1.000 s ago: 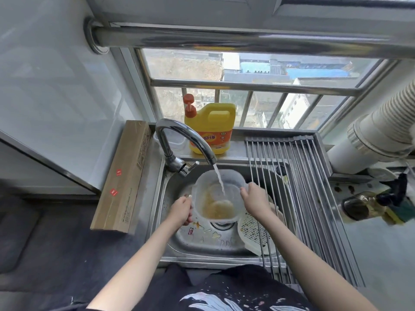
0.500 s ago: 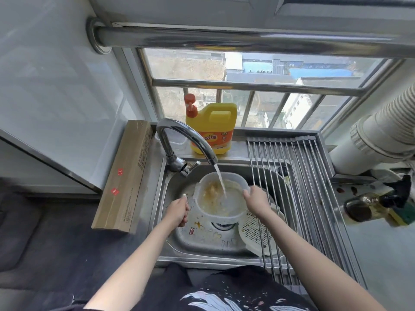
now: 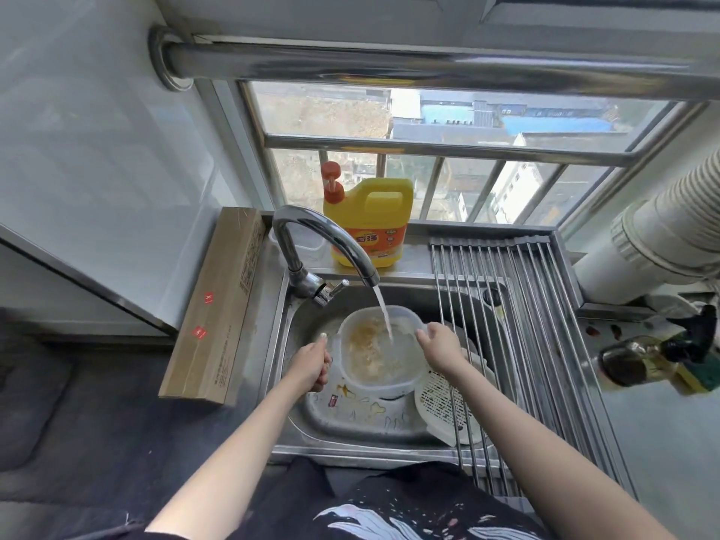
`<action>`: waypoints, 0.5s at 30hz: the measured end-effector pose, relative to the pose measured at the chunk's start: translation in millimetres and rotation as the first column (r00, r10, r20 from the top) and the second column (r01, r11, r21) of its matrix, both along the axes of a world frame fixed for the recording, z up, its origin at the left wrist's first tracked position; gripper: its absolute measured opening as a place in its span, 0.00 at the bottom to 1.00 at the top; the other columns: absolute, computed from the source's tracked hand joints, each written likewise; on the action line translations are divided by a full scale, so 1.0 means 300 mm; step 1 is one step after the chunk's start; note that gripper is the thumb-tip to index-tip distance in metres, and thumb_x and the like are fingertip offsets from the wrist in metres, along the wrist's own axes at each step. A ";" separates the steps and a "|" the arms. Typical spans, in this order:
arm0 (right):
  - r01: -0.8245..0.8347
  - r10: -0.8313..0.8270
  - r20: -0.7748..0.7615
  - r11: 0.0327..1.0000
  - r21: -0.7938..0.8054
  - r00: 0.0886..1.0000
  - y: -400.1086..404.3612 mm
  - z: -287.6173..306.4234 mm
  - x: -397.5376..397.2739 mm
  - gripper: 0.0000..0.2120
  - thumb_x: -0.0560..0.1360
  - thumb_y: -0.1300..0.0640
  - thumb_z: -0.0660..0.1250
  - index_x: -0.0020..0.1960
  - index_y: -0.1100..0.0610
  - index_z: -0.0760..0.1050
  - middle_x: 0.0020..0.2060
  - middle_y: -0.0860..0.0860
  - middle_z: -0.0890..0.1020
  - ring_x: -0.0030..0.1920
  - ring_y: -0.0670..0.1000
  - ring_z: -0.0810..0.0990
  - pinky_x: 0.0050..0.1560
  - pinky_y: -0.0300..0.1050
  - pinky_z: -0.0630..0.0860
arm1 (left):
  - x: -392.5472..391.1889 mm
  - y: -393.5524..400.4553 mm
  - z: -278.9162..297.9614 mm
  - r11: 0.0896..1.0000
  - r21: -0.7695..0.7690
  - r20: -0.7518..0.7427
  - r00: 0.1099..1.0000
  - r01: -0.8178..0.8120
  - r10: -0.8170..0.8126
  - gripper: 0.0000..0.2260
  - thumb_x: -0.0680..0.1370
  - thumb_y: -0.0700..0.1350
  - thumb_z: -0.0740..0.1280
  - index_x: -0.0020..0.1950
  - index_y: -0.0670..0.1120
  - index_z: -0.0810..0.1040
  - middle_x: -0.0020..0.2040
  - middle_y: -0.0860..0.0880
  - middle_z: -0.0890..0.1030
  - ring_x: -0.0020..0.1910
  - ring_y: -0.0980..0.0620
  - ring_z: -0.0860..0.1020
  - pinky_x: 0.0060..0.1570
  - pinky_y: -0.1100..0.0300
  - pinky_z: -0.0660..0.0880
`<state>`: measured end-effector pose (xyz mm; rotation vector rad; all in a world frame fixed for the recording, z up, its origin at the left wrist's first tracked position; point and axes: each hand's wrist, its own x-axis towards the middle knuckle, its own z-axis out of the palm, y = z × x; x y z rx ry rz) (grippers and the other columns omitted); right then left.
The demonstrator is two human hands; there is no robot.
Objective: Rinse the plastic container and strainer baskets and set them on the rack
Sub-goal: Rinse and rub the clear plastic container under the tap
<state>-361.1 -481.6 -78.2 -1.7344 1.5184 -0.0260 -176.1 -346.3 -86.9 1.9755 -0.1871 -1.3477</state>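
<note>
2 hands hold a clear plastic container (image 3: 380,352) under the curved steel faucet (image 3: 323,247).

The left hand (image 3: 311,362) and right hand (image 3: 438,344) curl round opposite rims; water and yellowish residue sit inside. A white perforated strainer basket (image 3: 444,407) lies beside it in the steel sink (image 3: 350,422).

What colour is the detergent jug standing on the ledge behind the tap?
Yellow, with an orange label and orange-red pump cap; the detergent jug shows clearly in the head view.
</note>
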 end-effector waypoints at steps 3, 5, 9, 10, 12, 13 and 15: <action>-0.013 0.012 0.049 1.000 0.007 0.999 0.012 -0.013 0.002 0.13 0.80 0.54 0.59 0.39 0.59 0.67 0.33 0.52 0.71 0.37 0.52 0.69 0.34 0.46 0.61 | -0.002 -0.008 0.010 0.994 0.009 -0.002 0.994 0.106 -0.106 0.16 0.80 0.57 0.58 0.44 0.45 0.67 0.30 0.49 0.65 0.24 0.54 0.62 0.24 0.64 0.58; 0.018 -0.020 0.109 1.000 0.024 0.994 0.015 -0.020 -0.002 0.12 0.80 0.54 0.59 0.40 0.59 0.68 0.34 0.53 0.71 0.36 0.52 0.68 0.34 0.46 0.61 | -0.010 -0.013 0.006 0.984 0.030 0.016 0.984 0.177 -0.178 0.17 0.78 0.57 0.62 0.54 0.44 0.67 0.35 0.48 0.68 0.27 0.54 0.65 0.22 0.64 0.62; -0.005 0.002 0.176 1.000 0.015 0.984 0.012 -0.008 -0.009 0.11 0.81 0.53 0.58 0.42 0.58 0.68 0.35 0.52 0.70 0.37 0.51 0.68 0.36 0.46 0.61 | -0.037 -0.049 -0.004 0.975 -0.001 0.270 0.939 0.222 -0.213 0.05 0.77 0.45 0.64 0.45 0.45 0.70 0.39 0.48 0.72 0.33 0.52 0.70 0.31 0.59 0.69; -0.019 0.024 0.145 0.999 -0.036 0.989 0.009 -0.003 -0.007 0.09 0.81 0.54 0.58 0.46 0.59 0.71 0.38 0.51 0.73 0.40 0.52 0.71 0.39 0.45 0.64 | -0.044 -0.061 -0.006 0.974 -0.029 0.325 0.924 0.224 -0.203 0.06 0.76 0.41 0.63 0.41 0.45 0.67 0.37 0.48 0.70 0.33 0.52 0.69 0.33 0.58 0.68; -0.089 0.097 0.007 0.940 -0.330 0.995 0.012 0.002 -0.006 0.08 0.79 0.60 0.62 0.56 0.61 0.74 0.46 0.54 0.78 0.49 0.56 0.75 0.46 0.48 0.70 | -0.055 -0.083 -0.002 0.972 -0.073 0.351 0.918 0.224 -0.185 0.09 0.75 0.38 0.61 0.37 0.46 0.64 0.37 0.49 0.68 0.35 0.51 0.67 0.36 0.58 0.67; -0.201 0.183 -0.086 0.837 -0.509 0.979 0.014 0.009 -0.007 0.11 0.75 0.64 0.66 0.57 0.63 0.75 0.49 0.57 0.79 0.51 0.59 0.76 0.49 0.51 0.74 | -0.060 -0.093 -0.002 0.971 -0.091 0.348 0.921 0.221 -0.177 0.08 0.74 0.38 0.61 0.37 0.47 0.64 0.37 0.49 0.68 0.36 0.50 0.68 0.38 0.57 0.67; -0.542 0.501 -0.273 0.535 -0.648 0.821 0.027 0.004 -0.009 0.17 0.66 0.70 0.71 0.55 0.62 0.77 0.54 0.59 0.80 0.54 0.61 0.78 0.52 0.55 0.78 | -0.073 -0.107 0.003 0.967 -0.127 0.350 0.922 0.219 -0.163 0.08 0.74 0.38 0.61 0.37 0.47 0.64 0.37 0.49 0.67 0.36 0.51 0.67 0.38 0.56 0.66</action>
